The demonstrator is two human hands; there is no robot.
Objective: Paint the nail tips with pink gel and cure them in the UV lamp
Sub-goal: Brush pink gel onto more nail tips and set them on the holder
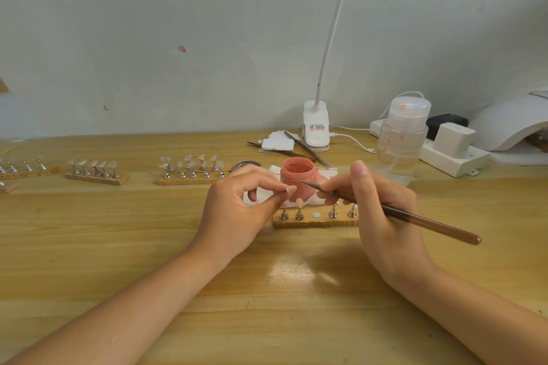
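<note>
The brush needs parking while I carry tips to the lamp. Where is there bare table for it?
Bare table lies left of the left hand, in front of the far nail stands, and along the near edge between the forearms. It is crowded around the pink jar, the near stand and the clear bottle.

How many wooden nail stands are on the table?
5: far left, left edge, left-centre, centre, near the hands. More may lie beyond the frame.
</note>
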